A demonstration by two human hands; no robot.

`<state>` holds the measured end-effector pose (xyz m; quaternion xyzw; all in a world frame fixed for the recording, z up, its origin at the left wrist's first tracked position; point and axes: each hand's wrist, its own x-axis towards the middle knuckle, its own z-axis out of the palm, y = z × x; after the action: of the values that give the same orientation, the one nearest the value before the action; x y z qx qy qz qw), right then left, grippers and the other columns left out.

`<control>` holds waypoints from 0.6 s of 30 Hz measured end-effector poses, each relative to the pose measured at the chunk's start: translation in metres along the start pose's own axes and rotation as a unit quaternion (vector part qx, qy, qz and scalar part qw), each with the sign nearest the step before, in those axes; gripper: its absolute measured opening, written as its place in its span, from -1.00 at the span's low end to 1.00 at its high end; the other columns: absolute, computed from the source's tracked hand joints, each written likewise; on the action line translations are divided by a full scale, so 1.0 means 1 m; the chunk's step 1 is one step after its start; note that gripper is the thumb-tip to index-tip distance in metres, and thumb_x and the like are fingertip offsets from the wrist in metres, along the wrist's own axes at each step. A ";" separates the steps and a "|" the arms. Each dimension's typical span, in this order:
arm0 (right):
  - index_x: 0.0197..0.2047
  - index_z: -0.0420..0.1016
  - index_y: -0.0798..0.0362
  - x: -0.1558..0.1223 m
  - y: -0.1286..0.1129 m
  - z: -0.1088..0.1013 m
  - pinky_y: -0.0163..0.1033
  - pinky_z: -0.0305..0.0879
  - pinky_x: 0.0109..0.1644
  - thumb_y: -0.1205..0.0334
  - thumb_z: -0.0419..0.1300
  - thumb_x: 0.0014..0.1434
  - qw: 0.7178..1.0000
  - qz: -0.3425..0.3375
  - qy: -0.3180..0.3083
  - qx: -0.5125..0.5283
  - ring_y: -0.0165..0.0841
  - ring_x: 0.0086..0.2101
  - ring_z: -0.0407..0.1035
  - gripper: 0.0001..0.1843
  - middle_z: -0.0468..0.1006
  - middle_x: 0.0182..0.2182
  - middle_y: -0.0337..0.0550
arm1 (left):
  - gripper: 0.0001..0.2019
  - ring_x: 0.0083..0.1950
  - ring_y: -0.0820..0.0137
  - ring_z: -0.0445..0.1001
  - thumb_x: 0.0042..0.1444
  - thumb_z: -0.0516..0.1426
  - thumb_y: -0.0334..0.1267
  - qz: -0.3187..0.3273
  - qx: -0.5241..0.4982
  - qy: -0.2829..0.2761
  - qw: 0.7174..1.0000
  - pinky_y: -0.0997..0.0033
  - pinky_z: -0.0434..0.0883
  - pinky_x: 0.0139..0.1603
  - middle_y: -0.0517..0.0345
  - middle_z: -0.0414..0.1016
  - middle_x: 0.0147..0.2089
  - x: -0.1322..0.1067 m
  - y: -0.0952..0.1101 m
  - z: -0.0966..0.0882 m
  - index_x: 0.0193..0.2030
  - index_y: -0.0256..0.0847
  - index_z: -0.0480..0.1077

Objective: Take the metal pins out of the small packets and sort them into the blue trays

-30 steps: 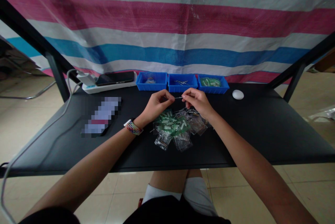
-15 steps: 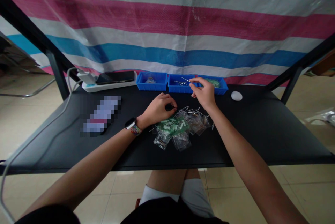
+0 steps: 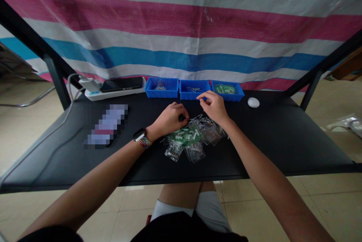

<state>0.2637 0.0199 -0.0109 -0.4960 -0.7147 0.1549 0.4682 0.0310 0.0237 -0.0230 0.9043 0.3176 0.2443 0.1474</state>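
My left hand point(image 3: 171, 118) rests at the left of a pile of small parts, thumb and forefinger pinched together at its upper edge; whatever is between them is too small to make out. My right hand point(image 3: 215, 107) hovers just in front of the middle blue bin point(image 3: 192, 94), fingers loosely bent and slightly apart, with nothing visible in them. Several thin metal pins point(image 3: 195, 89) lie in that bin. The pile holds green-tinted bags point(image 3: 183, 135), clear bags point(image 3: 195, 153) with small brass-coloured pieces, and loose metal pins point(image 3: 202, 118).
The left blue bin point(image 3: 162, 93) holds clear bags; the right blue bin point(image 3: 239, 95) holds green ones. A white power strip point(image 3: 113, 94) carries a dark phone point(image 3: 121, 84). A blurred-out phone point(image 3: 106, 126) lies at left, a white oval object point(image 3: 253, 102) at right.
My right hand has come back from above the middle bin toward the pile. The thin metal pin it pinched no longer shows in its fingers. My left hand stays by the pile.
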 end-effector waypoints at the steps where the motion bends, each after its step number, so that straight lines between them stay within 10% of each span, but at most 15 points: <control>1: -0.26 0.64 0.05 -0.001 -0.002 0.001 -0.24 0.28 -0.36 0.32 0.18 0.27 1.000 0.001 -0.012 0.011 -0.42 -0.51 0.32 -0.82 0.61 -0.24 -0.11 | -0.92 -0.10 0.20 0.51 0.18 0.23 -0.38 -0.002 -0.003 0.003 1.000 0.14 0.41 0.07 0.05 0.62 -0.15 0.000 0.001 0.000 -0.24 -0.18 0.59; 11: -0.25 0.63 0.07 -0.009 -0.014 0.006 -0.31 0.22 -0.52 0.02 0.30 0.22 0.959 0.142 -0.142 0.202 -0.45 -0.60 0.31 -0.73 0.64 -0.40 -0.16 | -0.94 -0.10 0.26 0.48 0.24 0.20 -0.41 -0.007 -0.075 0.103 0.992 0.21 0.42 -0.01 0.11 0.56 -0.18 0.000 0.011 -0.013 -0.20 -0.17 0.48; 18: -0.16 0.64 0.06 -0.010 -0.019 0.007 -0.33 0.20 -0.55 0.13 0.36 0.07 0.941 0.172 -0.122 0.265 -0.48 -0.59 0.31 -0.73 0.63 -0.38 -0.19 | -0.94 -0.11 0.28 0.51 0.30 0.25 -0.26 -0.024 -0.106 0.145 0.983 0.27 0.42 -0.06 0.12 0.58 -0.18 -0.001 0.012 -0.013 -0.14 -0.16 0.50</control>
<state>0.2479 0.0044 -0.0069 -0.4469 -0.6029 0.4764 0.4581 0.0292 0.0157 -0.0076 0.8304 0.3300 0.4017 0.2005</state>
